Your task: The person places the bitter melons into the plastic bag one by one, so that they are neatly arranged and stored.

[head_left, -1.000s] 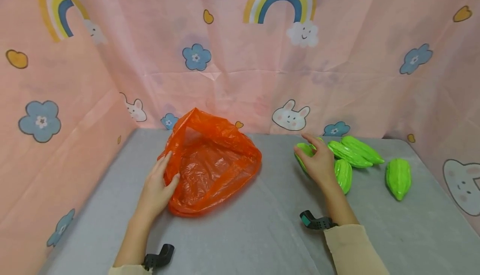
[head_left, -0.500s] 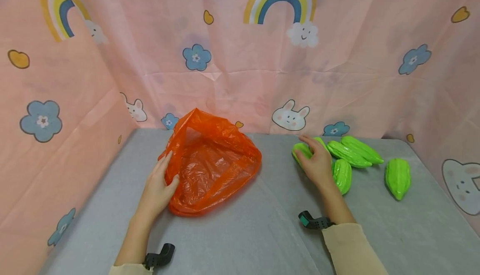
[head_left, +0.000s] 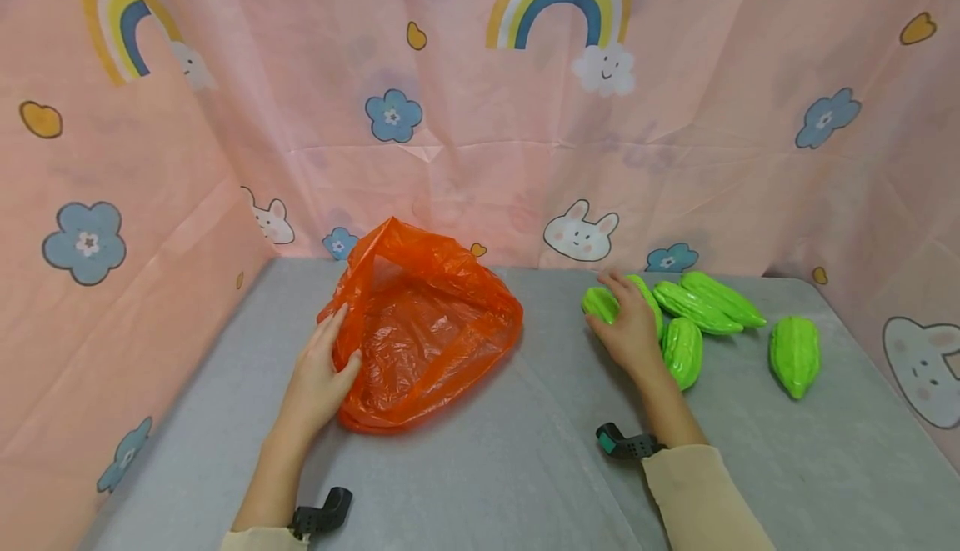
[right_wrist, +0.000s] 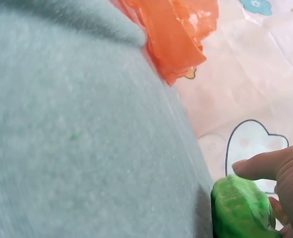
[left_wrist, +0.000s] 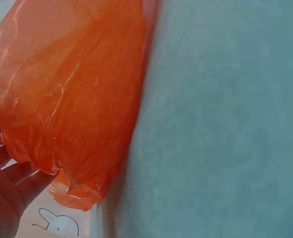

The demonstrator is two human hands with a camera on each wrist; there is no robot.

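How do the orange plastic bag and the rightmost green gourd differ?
The orange plastic bag is larger; the rightmost green gourd smaller. The bag is thin and see-through, the gourd opaque and ridged. The left hand touches the bag; the gourd lies untouched. Both look shiny.

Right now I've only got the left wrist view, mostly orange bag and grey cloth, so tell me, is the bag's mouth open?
Observer: Yes, in the head view the orange bag has its mouth gaping toward the person.
Operator: Okay, and where's the right grip?
Observer: The right grip is at the leftmost green gourd; I can't tell whether it has closed on it.
Operator: Is any gourd lying off by itself?
Observer: Yes, one lone gourd sits farthest right, its pointed end toward the person.
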